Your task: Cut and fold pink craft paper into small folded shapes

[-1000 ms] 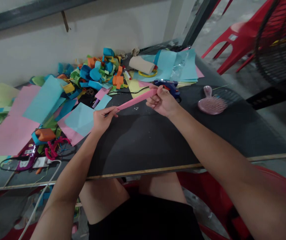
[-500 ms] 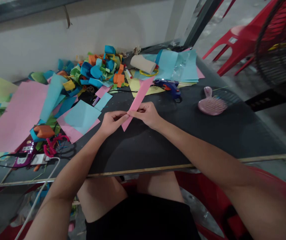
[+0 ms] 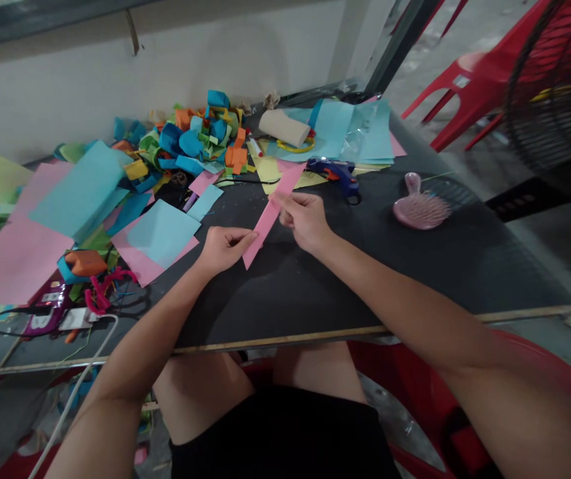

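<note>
A long folded pink paper strip (image 3: 267, 220) slants over the black table (image 3: 315, 286), its far end pointing toward the back. My left hand (image 3: 224, 247) pinches the strip's near end between thumb and fingers. My right hand (image 3: 304, 219) is closed on the strip a little farther up, fingers pressed along its edge. Both hands are just above the table's middle.
A heap of folded coloured paper pieces (image 3: 200, 143) lies at the back. Pink and blue sheets (image 3: 66, 206) cover the left side. A blue glue gun (image 3: 339, 174), a cardboard roll (image 3: 284, 127) and a pink hairbrush (image 3: 419, 207) lie to the right. Red chairs (image 3: 470, 73) stand beyond.
The strip swung from lying crosswise between my spread hands to pointing away from me. My hands came together on it, then my right hand slid up along the strip.
</note>
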The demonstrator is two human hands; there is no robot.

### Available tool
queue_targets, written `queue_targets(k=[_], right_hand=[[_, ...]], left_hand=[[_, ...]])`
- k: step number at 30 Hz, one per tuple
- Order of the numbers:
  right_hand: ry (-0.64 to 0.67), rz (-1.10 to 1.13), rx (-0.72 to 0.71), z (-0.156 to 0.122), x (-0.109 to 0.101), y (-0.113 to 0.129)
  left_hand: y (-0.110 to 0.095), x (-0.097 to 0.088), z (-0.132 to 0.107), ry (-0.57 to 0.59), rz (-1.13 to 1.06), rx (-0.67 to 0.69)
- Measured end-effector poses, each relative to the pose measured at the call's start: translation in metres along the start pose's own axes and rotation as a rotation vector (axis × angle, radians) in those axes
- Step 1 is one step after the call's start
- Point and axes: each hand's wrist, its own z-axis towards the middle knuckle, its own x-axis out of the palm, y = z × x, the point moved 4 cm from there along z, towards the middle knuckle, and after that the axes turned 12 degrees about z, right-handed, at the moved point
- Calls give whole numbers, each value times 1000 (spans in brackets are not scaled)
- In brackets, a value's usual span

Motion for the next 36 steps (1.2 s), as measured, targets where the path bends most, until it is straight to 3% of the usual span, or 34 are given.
queue_targets(k=[4,7,11,16,24,32,34,36], right_hand=[[-11,41,12,11,-10,8],[59,33,71,11,-9,7],[171,-113,39,1,-1,0],[217,-196,-36,-9,7,-7],[98,-137,-27,-8,5,-3],[116,26,113,-5,7,-8],[55,88,140,1,2,-9],[-59,131,81,11,-11,-4]], left_hand=[[3,5,0,26,-170,-52],[7,4,2,-40,-289,-79],[9,0,4,-180,-229,-70],[7,4,5,-155,-181,-40],[12,7,4,-112,-135,-27],[3,4,3,-52,-168,1],[4,3,4,-25,-164,1],[8,3,4,10,-173,-20]])
